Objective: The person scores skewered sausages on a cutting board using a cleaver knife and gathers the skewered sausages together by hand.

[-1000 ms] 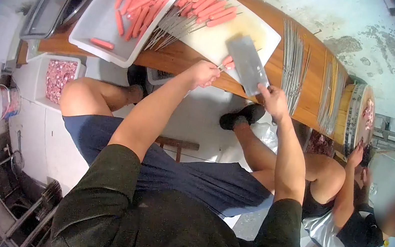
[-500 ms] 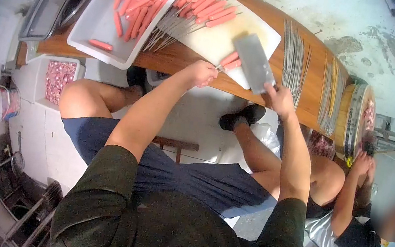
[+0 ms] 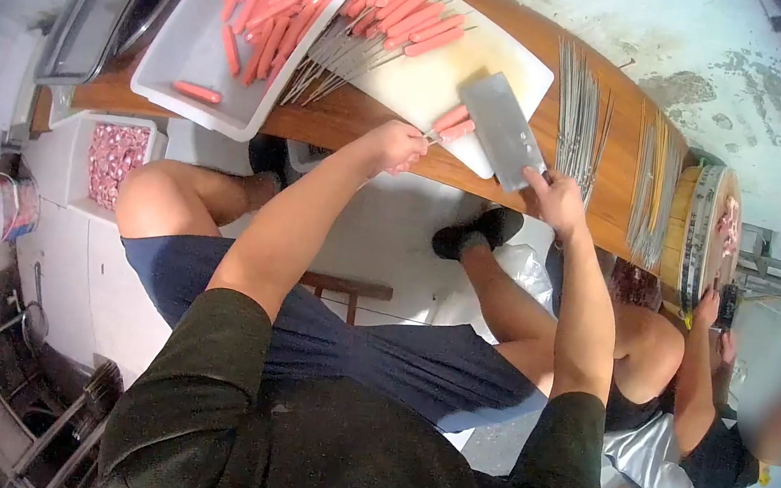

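My left hand [image 3: 396,149] is closed around the ends of metal skewers, which carry two pink sausages [image 3: 454,125] over the near edge of the white cutting board [image 3: 496,59]. In my right hand [image 3: 557,202] is a wide cleaver [image 3: 504,128], gripped at its lower end. Its blade lies across the board's near right corner, right beside the sausages. Farther back on the board, a row of skewered sausages [image 3: 413,16] rests with bare skewer ends [image 3: 336,62] pointing toward me.
Left of the board, a white tub [image 3: 163,52] holds many loose sausages. Bare metal skewers [image 3: 581,111] lie on the wooden table [image 3: 612,195] at right, with another bundle [image 3: 653,186] beyond. A co-worker's hands [image 3: 707,310] are near a round chopping block [image 3: 703,238]. A metal tray [image 3: 110,0] stands far left.
The cleaver blade has shifted very slightly, and my left hand stays at the skewers. The co-worker's hands have moved apart, and a dark blade now shows more clearly beside them.
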The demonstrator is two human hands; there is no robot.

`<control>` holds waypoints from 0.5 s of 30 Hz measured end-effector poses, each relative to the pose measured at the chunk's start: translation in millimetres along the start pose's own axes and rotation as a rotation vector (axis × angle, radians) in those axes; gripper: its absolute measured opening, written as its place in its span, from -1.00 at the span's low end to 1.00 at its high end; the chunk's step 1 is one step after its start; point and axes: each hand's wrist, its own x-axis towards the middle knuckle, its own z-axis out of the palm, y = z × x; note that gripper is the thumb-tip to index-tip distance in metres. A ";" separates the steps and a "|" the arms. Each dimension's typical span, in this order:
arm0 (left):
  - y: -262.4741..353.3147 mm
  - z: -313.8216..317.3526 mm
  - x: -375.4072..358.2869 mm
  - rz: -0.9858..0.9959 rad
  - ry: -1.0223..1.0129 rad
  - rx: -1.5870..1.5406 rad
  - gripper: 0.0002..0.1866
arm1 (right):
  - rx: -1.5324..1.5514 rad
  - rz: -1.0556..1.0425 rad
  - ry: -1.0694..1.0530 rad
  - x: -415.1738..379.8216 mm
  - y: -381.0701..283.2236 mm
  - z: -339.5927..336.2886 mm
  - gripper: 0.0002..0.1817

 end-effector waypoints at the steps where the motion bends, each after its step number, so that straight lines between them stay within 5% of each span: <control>1: -0.5 -0.7 1.0 0.006 -0.011 -0.011 -0.85 | -0.009 -0.014 0.046 12.7 1.7 3.6 -0.36; 7: 0.8 0.6 -1.2 0.018 0.033 0.011 -0.84 | -0.103 -0.094 0.092 27.0 -21.6 7.6 -0.35; 11: -2.8 -3.2 4.4 0.009 0.011 0.019 -0.83 | -0.029 0.002 -0.073 2.1 -3.8 -4.2 -0.39; 15: -6.0 -3.7 6.1 0.020 -0.012 0.011 -0.82 | -0.044 -0.065 0.061 11.2 6.0 -8.0 -0.35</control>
